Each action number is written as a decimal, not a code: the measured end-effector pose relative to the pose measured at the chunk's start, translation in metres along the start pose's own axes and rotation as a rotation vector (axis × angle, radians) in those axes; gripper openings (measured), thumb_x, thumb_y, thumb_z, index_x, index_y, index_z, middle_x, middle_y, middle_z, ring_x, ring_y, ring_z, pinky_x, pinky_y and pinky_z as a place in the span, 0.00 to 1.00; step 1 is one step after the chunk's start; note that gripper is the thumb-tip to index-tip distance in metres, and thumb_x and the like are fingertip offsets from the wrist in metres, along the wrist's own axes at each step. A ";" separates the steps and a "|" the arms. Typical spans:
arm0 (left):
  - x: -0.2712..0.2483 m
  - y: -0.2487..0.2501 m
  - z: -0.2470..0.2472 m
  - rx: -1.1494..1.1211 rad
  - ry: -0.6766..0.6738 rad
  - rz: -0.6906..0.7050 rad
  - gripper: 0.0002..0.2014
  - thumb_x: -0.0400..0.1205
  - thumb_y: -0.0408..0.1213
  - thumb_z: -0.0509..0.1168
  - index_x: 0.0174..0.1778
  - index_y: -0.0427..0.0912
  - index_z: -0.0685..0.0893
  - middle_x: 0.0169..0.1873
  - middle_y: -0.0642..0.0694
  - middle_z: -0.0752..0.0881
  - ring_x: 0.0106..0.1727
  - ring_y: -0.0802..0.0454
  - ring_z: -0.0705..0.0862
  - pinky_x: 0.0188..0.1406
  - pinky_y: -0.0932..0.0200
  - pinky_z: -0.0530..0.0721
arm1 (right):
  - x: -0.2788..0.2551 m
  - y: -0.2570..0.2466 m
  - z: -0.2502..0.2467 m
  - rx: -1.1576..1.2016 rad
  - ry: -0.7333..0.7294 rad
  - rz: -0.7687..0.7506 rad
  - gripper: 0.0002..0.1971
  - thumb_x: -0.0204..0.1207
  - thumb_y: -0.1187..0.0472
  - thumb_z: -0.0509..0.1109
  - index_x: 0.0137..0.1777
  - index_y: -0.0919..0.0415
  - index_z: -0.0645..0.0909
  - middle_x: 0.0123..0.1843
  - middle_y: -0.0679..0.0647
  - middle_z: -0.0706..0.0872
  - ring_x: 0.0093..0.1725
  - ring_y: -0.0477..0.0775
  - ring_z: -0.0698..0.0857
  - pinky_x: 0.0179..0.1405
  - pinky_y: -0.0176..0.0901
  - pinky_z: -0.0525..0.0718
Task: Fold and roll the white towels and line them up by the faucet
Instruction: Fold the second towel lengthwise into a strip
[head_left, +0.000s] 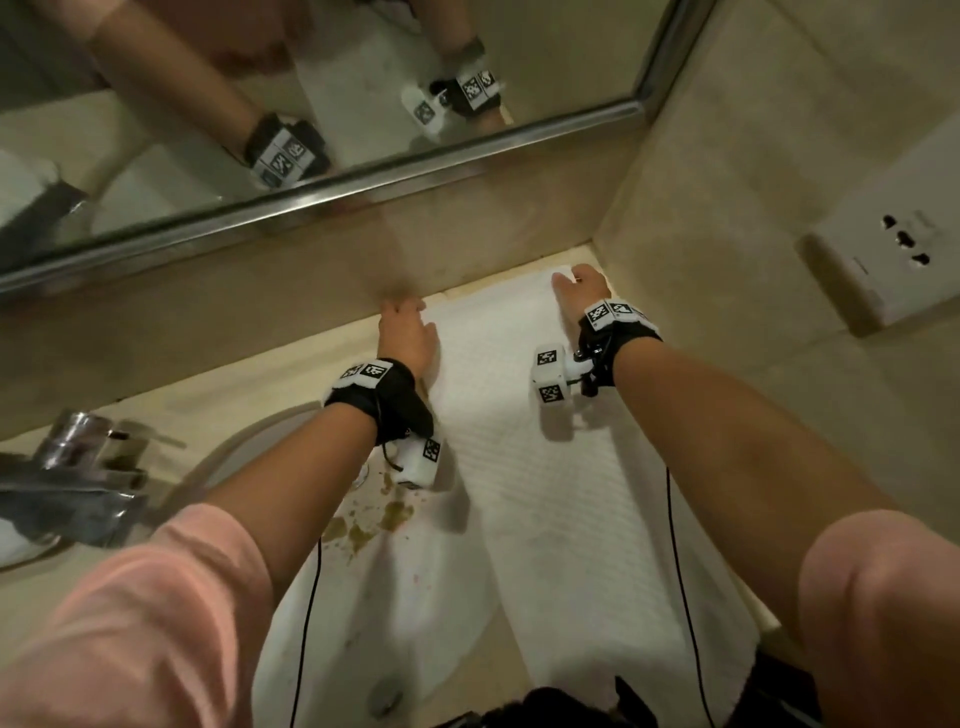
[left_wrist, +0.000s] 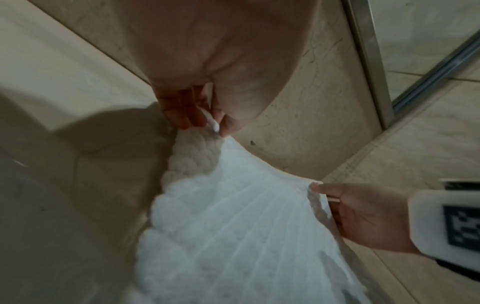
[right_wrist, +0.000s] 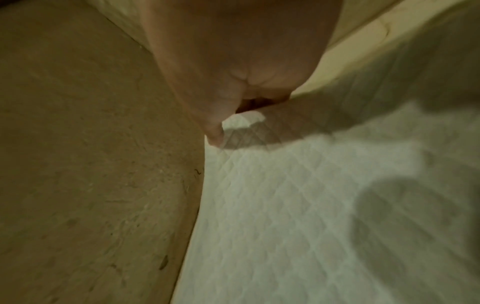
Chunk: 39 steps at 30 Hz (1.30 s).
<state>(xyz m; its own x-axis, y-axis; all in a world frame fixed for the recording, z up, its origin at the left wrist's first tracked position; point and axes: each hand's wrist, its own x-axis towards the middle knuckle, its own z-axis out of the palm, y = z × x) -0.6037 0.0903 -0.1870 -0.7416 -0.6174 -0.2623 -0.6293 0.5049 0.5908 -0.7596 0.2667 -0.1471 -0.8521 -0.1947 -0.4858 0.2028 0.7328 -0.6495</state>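
Observation:
One white waffle-weave towel lies stretched lengthwise on the counter, from the back wall to the front edge. My left hand is at its far left corner. In the left wrist view, the left hand pinches that corner between thumb and fingers. My right hand holds the far right corner by the side wall, and the right hand shows it pinched. In the blurred right wrist view, the right hand has its thumb on the towel. The chrome faucet stands at the left.
A white sink basin with brown stains lies left of the towel, under my left forearm. A mirror runs along the back wall. A wall socket sits on the right wall. Cables hang from both wrists.

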 end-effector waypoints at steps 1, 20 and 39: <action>-0.001 0.000 0.001 -0.016 0.017 -0.006 0.17 0.84 0.34 0.60 0.69 0.35 0.74 0.70 0.34 0.69 0.67 0.36 0.74 0.70 0.51 0.69 | 0.003 0.003 0.002 0.003 0.012 -0.014 0.24 0.83 0.49 0.58 0.77 0.56 0.68 0.78 0.54 0.71 0.75 0.58 0.72 0.73 0.48 0.68; -0.002 0.000 -0.004 0.050 0.174 0.068 0.08 0.83 0.28 0.60 0.55 0.33 0.80 0.57 0.34 0.78 0.59 0.36 0.75 0.60 0.50 0.71 | 0.032 0.014 0.011 -0.138 0.190 -0.073 0.20 0.85 0.49 0.58 0.67 0.62 0.77 0.64 0.62 0.83 0.60 0.65 0.82 0.48 0.44 0.72; 0.000 0.012 -0.012 0.153 0.154 0.029 0.10 0.80 0.26 0.60 0.55 0.36 0.80 0.55 0.37 0.81 0.50 0.39 0.83 0.43 0.49 0.81 | 0.042 -0.002 0.001 -0.347 0.090 0.042 0.24 0.82 0.47 0.63 0.69 0.66 0.76 0.67 0.64 0.80 0.65 0.65 0.80 0.58 0.52 0.78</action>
<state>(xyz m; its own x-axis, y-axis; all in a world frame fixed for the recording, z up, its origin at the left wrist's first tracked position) -0.6088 0.0893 -0.1710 -0.7230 -0.6804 -0.1199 -0.6449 0.6024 0.4704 -0.7951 0.2559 -0.1669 -0.8889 -0.1131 -0.4439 0.0752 0.9198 -0.3851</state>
